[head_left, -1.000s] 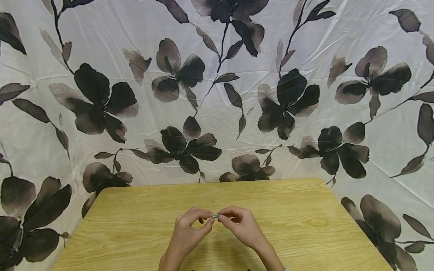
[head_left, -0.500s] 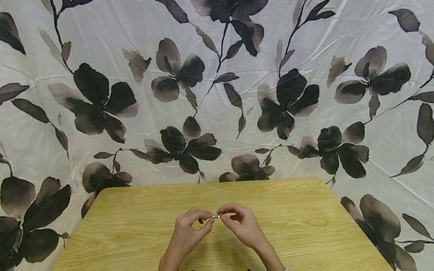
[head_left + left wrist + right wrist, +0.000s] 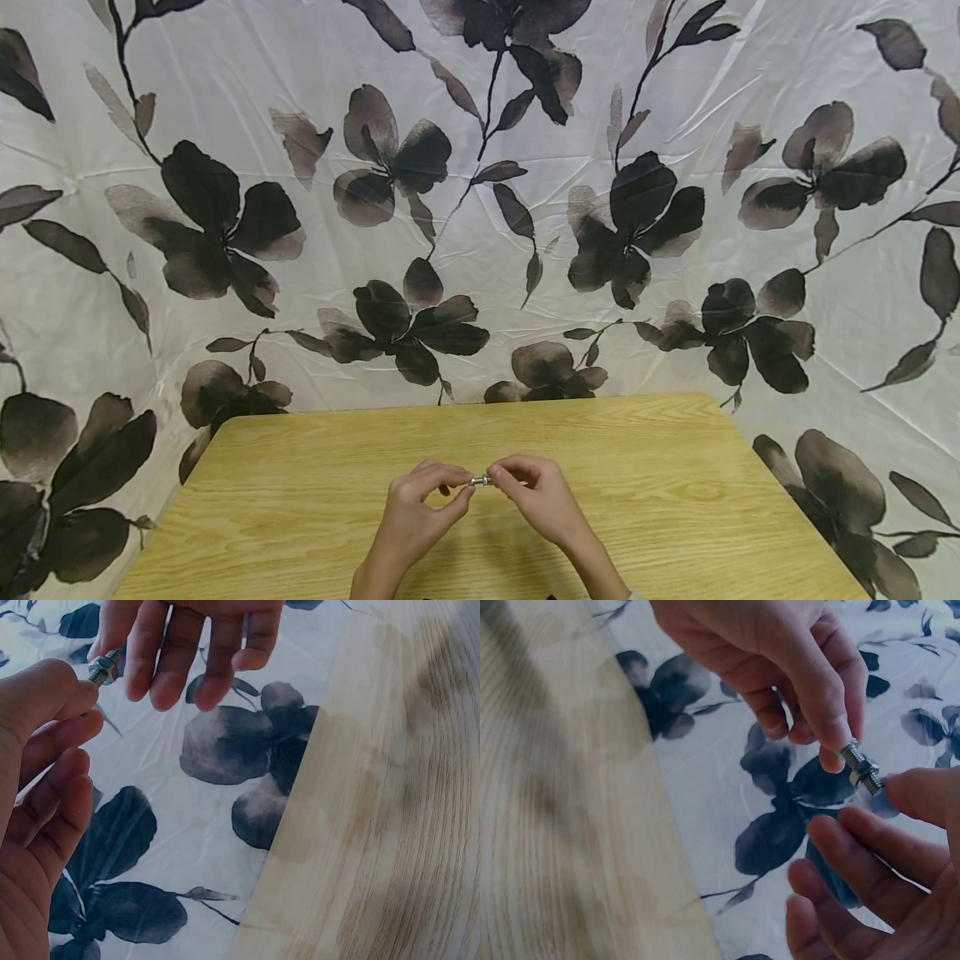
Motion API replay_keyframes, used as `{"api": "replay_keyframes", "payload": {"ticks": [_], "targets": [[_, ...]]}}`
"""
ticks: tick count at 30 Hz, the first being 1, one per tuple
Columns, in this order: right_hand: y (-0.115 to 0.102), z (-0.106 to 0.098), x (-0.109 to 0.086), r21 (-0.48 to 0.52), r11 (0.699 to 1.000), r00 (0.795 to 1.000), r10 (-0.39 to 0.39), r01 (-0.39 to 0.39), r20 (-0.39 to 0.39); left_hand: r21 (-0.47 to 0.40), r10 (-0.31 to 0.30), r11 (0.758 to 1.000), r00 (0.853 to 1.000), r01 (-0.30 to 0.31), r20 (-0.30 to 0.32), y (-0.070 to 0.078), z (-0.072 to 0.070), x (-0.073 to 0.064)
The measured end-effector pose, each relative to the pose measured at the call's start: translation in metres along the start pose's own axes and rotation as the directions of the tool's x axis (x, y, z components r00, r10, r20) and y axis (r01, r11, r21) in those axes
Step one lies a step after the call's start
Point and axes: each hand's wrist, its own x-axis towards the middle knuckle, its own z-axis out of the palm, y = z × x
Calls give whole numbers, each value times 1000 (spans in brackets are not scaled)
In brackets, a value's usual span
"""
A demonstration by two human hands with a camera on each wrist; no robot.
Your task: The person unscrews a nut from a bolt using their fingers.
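Observation:
Between my hands is a small silver bolt [image 3: 477, 481], lying roughly level above the table in the head view. Its threads show in the right wrist view, with a hex nut [image 3: 864, 772] partway along the shank. My left hand [image 3: 420, 507] pinches one end of the bolt between thumb and index finger, hiding that end. At the opposite, threaded end is my right hand [image 3: 542, 498]. Its thumb [image 3: 915, 793] reaches the bolt's tip, while the other fingers [image 3: 862, 862] spread loosely below, apart from the nut.
Under both hands lies a light wood table [image 3: 300, 467] with rounded far corners. A white cloth [image 3: 525, 350] printed with dark flowers hangs behind it and shows along both sides.
The right fingers have shifted from around the nut to the bolt's outer end, opening and closing on the way. More of the nut shows now. The left hand keeps its hold in place.

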Motion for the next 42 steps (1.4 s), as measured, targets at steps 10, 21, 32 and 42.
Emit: {"api": "replay_keyframes", "payload": {"ticks": [10, 21, 32, 42], "targets": [[2, -2, 0, -6, 1000, 995, 22, -22, 102, -13, -30, 999, 999, 30, 33, 0, -1, 0], [-3, -1, -1, 26, 1000, 995, 4, -7, 101, -8, 1, 1000, 1000, -1, 2, 1, -2, 0], [-6, 1, -3, 75, 996, 995, -51, 45, 83, 1, 10, 1000, 1000, -10, -13, -1, -2, 0], [-7, 1, -3, 114, 978, 985, -174, 172, 7, 18, 48, 999, 998, -47, -35, -6, 2, -3]]}}
